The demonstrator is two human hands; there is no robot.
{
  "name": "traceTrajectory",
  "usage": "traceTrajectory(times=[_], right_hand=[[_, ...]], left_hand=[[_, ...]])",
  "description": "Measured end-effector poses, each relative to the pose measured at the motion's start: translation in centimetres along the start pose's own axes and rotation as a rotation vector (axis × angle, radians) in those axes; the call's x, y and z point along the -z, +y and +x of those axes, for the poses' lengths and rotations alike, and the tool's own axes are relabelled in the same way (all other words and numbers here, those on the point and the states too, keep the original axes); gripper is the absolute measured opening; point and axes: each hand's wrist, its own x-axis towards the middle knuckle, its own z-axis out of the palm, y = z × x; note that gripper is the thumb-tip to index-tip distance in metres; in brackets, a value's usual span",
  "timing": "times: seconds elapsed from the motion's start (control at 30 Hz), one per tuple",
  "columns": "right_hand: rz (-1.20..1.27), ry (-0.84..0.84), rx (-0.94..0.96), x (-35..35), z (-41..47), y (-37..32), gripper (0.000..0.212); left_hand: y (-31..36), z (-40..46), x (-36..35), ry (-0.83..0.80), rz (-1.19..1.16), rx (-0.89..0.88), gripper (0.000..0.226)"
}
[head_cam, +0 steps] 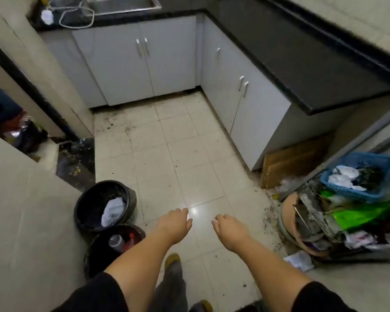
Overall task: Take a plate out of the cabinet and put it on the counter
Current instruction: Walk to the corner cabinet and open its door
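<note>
Both bare forearms are reaching out low over the tiled floor (pixel 189 154), the left hand (pixel 175 224) and the right hand (pixel 229 228) hanging side by side with nothing in them; the fingers are drooping loosely downward and lying close together, though how far they are curled I cannot tell from this angle. No plate is showing anywhere, so it is presumably sitting behind one of the closed white doors of the cabinet (pixel 144 64), which is standing well ahead of the hands under the black counter (pixel 291 52). The person seems to be only approaching, so the sensible thing is to step up close to the cabinet, take one handle (pixel 145 46) with one hand and keep the other free to lift the plate by its rim, then set it flat on a bare stretch of the counter rather than near the edge. Left of the cabinet, a sink (pixel 122 4) is sitting in the worktop with a coiled white cable (pixel 77 16) beside it. Nearer the hands, two black buckets (pixel 104 203) are crowding the left wall, and a blue basket (pixel 358 176) with a heap of clutter is piling up to the right, leaving a narrow, grubby strip of floor to walk on.
</note>
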Motion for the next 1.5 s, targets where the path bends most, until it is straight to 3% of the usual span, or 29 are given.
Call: traceTrajectory(times=[0.23, 0.4, 0.67, 1.2, 1.5], right_hand=[[-0.041, -0.023, 0.063, 5.0, 10.6, -1.7, 0.027], [-0.003, 0.005, 0.008, 11.9, 20.2, -3.8, 0.043], [0.012, 0.059, -0.001, 23.5, 34.4, -6.2, 0.033], [0.064, 0.103, -0.057, 45.8, 65.8, 0.4, 0.044], [0.194, 0.218, -0.22, 54.9, 80.6, 2.3, 0.042]], left_hand=[[-4.5, 8.9, 5.7, -0.017, -0.058, 0.044, 0.048], [-9.0, 17.2, 13.5, -0.018, -0.069, 0.035, 0.048], [-14.0, 30.6, 26.5, 0.016, -0.052, 0.03, 0.046], [-11.9, 63.0, 49.3, 0.058, -0.071, -0.057, 0.046], [-11.8, 81.7, 58.9, -0.053, 0.024, -0.229, 0.047]])
